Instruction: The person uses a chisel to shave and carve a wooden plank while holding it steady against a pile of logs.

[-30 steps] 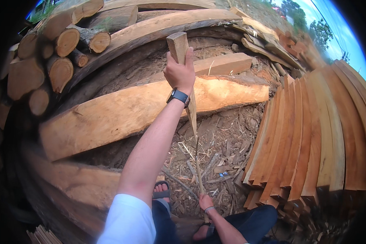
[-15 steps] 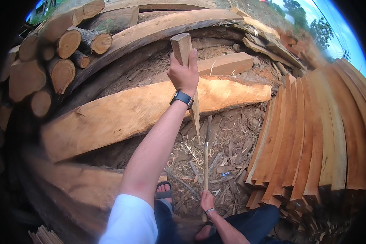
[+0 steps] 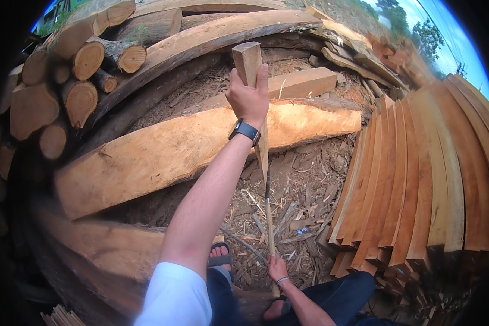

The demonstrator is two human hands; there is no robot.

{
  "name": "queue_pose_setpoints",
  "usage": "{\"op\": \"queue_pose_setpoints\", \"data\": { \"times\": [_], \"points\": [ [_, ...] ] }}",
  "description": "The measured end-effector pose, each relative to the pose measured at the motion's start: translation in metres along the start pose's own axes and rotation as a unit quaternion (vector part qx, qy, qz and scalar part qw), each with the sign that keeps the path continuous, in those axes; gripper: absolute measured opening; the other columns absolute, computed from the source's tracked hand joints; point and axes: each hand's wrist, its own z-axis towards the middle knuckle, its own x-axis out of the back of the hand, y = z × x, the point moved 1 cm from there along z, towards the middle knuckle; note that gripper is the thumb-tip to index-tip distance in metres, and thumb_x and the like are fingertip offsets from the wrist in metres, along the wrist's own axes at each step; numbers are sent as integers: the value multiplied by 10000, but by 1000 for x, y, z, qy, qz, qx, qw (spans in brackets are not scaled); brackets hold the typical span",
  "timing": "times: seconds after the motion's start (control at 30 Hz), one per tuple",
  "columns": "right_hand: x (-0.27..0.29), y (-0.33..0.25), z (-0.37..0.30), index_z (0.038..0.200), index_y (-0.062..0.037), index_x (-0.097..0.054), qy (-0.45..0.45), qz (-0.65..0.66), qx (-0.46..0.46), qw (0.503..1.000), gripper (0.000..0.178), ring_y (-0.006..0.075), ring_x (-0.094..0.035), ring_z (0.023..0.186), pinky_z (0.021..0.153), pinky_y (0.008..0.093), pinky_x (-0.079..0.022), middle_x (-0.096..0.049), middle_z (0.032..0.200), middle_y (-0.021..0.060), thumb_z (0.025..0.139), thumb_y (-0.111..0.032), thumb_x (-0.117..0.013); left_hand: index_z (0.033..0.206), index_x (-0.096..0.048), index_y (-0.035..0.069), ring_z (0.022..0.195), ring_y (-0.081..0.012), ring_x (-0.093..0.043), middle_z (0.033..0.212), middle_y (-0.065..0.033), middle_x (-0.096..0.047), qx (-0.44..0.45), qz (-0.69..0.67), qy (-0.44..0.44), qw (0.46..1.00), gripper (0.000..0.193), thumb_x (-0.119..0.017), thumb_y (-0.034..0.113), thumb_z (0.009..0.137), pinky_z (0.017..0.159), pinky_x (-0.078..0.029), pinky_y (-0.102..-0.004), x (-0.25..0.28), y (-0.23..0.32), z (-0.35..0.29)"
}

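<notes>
Tan wood, cut into a square-topped stake (image 3: 248,57) that narrowed to a thin lower end, stood nearly upright near the middle of the head view as I watched from afar. The left hand (image 3: 248,100) was wrapped around it just below its top, fingers curled about the far side and thumb laid up along the right side. I saw a black wristwatch (image 3: 244,132) at that wrist and a white sleeve (image 3: 174,296) nearer the lower edge.

Lower down, the right hand (image 3: 277,268), with a thin pale bracelet (image 3: 282,281) at its wrist, was closed around a slim tool with a long light-wood handle (image 3: 270,228) and a narrow dark blade. The handle ran past the fist toward a sandalled right foot (image 3: 274,309). The blade overlapped the stake's thin end in my view, but I could not tell whether they touched.

Behind the stake, a long orange-brown sawn slab (image 3: 146,157) lay across the ground (image 3: 309,190), which was littered with bark and wood chips. Cut round logs (image 3: 89,61) were piled at upper left, and a stack of reddish-brown planks (image 3: 413,174) stood along the right, near a leg in dark trousers (image 3: 337,293).
</notes>
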Motion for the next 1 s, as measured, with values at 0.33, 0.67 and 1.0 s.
{"op": "queue_pose_setpoints", "data": {
  "times": [0.33, 0.67, 1.0],
  "points": [
    [44, -81, -8, 888, -64, -515, -206, 389, -244, 864, 478, 110, -357, 352, 343, 297, -338, -410, 544, 3, 1044, -470, -317, 990, -584, -34, 610, -200, -710, 761, -115, -692, -18, -31, -45, 998, 469, -710, 407, 892, 547, -551, -302, 15, -3, 9],
    [81, -129, -9, 1018, -29, -555, 47, 138, 135, 980, 326, 93, -459, 440, 430, 273, -372, -462, 531, -3, 1058, -299, -377, 906, -589, 15, 602, -162, -680, 677, -55, -634, 35, -154, -142, 977, 526, -739, 514, 835, 525, -537, -289, 17, -14, 13],
    [70, -54, 34, 909, -21, -532, 184, 93, 66, 976, 333, 134, -535, 443, 407, 298, -414, -516, 561, 27, 1039, -314, -443, 720, -413, 132, 554, -158, -429, 582, -11, -450, 250, -305, -291, 872, 897, -312, 1015, 600, 588, -391, -291, 59, -41, 42]
  ]
}}
